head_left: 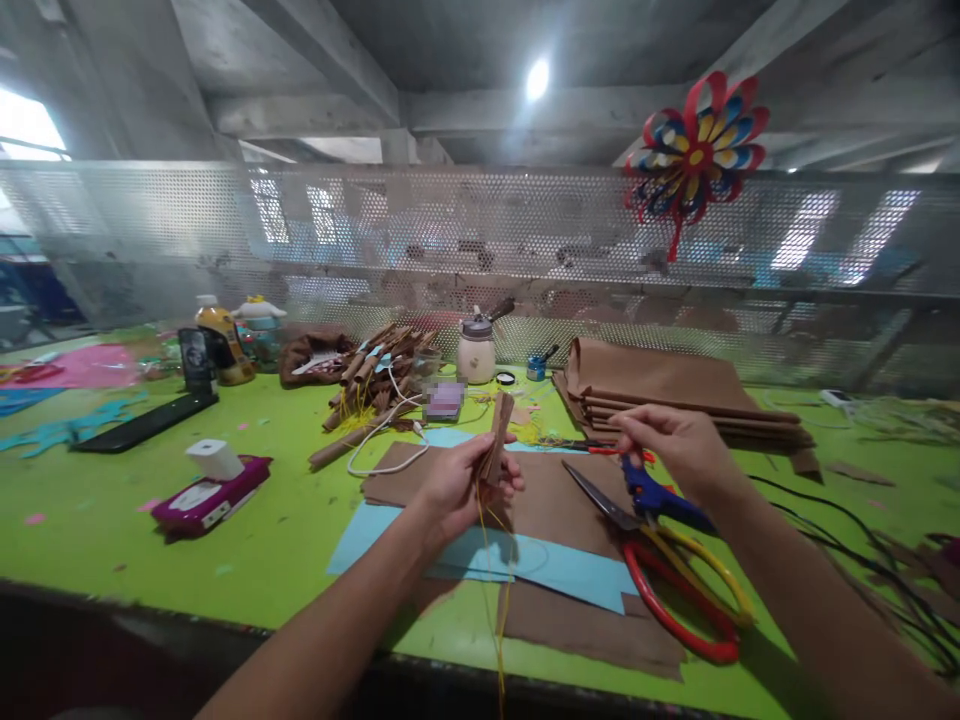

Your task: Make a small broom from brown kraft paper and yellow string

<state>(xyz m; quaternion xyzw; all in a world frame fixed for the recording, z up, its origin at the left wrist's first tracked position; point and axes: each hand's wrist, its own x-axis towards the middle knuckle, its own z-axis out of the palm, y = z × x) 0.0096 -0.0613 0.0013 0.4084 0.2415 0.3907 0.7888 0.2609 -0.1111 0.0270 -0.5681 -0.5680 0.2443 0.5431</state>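
My left hand (465, 485) is closed around a narrow bundle of pleated brown paper (496, 440), held upright above the table. Yellow string (501, 600) hangs from the bundle toward the table's front edge. My right hand (675, 447) is raised to the right, its thumb and fingertips pinched together; whatever they hold, if anything, is too small to see. Just below it is a blue glue gun (660, 497), beside large scissors (675, 570) with red and yellow handles and parted blades. Brown paper sheets (592, 630) and light blue strips (570, 580) lie beneath.
Brown paper rolls (375, 365) are heaped behind, near a white cable (360, 470). Folded brown paper (660, 370) lies back right. A jar (476, 355) stands by the perforated screen (420, 230). Left are a purple power bank (210, 500) and a phone (197, 360). Black cables (847, 540) run right.
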